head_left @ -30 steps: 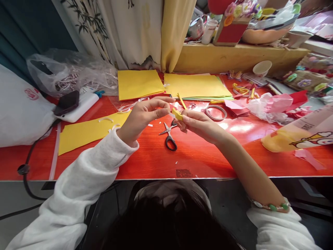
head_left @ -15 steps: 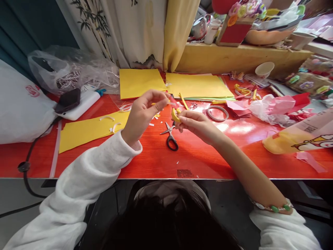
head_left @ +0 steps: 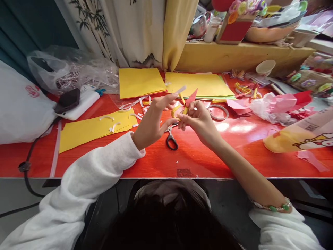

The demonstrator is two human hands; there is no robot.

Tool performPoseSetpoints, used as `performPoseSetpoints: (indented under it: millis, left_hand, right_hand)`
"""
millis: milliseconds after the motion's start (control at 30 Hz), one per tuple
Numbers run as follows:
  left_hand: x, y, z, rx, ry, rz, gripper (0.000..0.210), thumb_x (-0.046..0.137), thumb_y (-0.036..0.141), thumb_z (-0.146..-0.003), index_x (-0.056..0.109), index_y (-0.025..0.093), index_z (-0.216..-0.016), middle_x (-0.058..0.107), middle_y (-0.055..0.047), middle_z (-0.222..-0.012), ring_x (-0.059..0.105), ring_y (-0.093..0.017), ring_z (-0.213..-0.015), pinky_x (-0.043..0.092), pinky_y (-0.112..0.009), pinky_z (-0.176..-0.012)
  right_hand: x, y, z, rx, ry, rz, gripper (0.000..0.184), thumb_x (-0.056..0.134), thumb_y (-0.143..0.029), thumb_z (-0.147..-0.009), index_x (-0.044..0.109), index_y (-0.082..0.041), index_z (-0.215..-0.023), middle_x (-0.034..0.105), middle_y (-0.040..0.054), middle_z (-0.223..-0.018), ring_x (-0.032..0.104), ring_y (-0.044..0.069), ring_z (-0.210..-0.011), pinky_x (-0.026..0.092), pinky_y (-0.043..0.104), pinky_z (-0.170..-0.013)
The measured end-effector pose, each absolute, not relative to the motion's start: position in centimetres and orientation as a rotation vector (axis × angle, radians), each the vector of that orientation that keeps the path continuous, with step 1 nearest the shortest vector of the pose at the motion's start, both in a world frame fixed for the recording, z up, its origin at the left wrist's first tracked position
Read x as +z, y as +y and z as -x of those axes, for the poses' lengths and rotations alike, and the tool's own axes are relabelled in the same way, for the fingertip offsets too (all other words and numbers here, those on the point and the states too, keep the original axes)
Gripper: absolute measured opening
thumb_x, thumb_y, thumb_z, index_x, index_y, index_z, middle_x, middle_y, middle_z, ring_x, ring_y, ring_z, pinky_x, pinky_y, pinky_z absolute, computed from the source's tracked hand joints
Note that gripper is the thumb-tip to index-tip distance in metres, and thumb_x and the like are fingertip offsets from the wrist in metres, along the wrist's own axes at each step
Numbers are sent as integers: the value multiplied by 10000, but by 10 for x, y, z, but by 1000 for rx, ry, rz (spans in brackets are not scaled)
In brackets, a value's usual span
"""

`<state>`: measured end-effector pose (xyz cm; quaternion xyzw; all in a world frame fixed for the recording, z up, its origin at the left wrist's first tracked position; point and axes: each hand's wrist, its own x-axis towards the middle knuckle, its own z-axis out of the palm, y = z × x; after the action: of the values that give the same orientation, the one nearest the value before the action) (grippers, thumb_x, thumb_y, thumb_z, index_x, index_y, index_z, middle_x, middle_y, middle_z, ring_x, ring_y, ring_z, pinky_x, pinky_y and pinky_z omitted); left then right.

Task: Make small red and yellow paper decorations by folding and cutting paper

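Observation:
My right hand (head_left: 199, 118) pinches a bent yellow paper strip (head_left: 174, 111), which curves into a loop to the left of the fingers. A red-pink paper piece (head_left: 192, 97) sticks up from the same grip. My left hand (head_left: 156, 119) has thumb and fingers spread, the thumb tip close to the yellow strip; I cannot tell whether it touches. A narrow whitish strip (head_left: 181, 89) juts out at its index fingertip, seemingly clinging there. Below the hands lie scissors (head_left: 171, 142) with black handles, their blades partly hidden by the left hand.
Yellow paper sheets (head_left: 140, 83) lie at the back, and cut yellow pieces (head_left: 85, 133) at left. White scraps are scattered mid-table. A tape roll (head_left: 218, 113), pink paper (head_left: 239, 106) and a drink cup (head_left: 288, 139) stand at right. A phone (head_left: 68, 100) rests at left.
My left hand has moved right and down, its fingers going from a pinch to spread. The red-pink piece now stands up by my right hand. More white scraps show beside the left hand.

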<state>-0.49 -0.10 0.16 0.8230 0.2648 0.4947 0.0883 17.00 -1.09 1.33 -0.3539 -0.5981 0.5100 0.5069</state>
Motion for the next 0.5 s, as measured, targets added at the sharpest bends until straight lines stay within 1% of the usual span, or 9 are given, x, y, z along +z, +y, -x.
performPoseSetpoints:
  millis: [67,167,233,300,367,433,500]
  left_hand:
    - [2,-3,6,1439,802,-2479,473,506,339,-907,295,357,-1330,570,-14,-1148,580,-168,-1041,521,-394,-911]
    - [5,-5,6,1445,820,-2465,457,503,315,-913,304,347,-1322,598,-4,-1097,594,-159,-1032,517,-400,-924]
    - [6,-5,6,1503,806,-2426,456,516,308,-908,316,338,-1317,603,-1,-1075,604,-150,-1013,529,-374,-902]
    - [6,-5,6,1568,759,-2388,463,536,297,-899,328,327,-1312,604,-1,-1063,610,-140,-998,543,-334,-861]
    - [7,-5,6,1606,722,-2365,459,544,294,-896,340,320,-1306,608,1,-1058,615,-138,-994,545,-321,-848]
    - [6,-6,7,1589,731,-2351,431,526,297,-904,348,323,-1296,616,6,-1056,620,-144,-1007,535,-346,-881]
    - [6,-9,7,1555,743,-2348,405,511,289,-911,352,335,-1280,621,13,-1061,625,-148,-1017,523,-374,-915]
  right_hand:
    - [13,-12,-170,1261,-1446,836,405,706,-378,-763,325,-250,-810,576,-55,-667,615,115,-559,513,261,-523]
    - [14,-12,-172,1306,-1429,779,346,643,-425,-807,345,-252,-842,636,-15,-861,666,136,-734,564,294,-633]
    - [15,-12,-172,1296,-1399,762,338,643,-427,-805,358,-258,-871,647,1,-939,672,159,-859,574,308,-689]
    - [17,-13,-173,1273,-1376,785,327,645,-419,-807,381,-258,-915,652,22,-1000,664,173,-932,573,306,-715]
    - [19,-13,-173,1271,-1364,814,314,629,-414,-821,418,-253,-989,651,41,-1056,657,176,-966,571,295,-721]
    - [18,-13,-172,1298,-1364,810,322,617,-410,-832,467,-246,-1066,654,45,-1076,655,173,-971,571,283,-719]
    - [15,-13,-172,1342,-1372,780,330,611,-409,-837,531,-232,-1104,666,44,-1056,659,168,-953,573,275,-716]
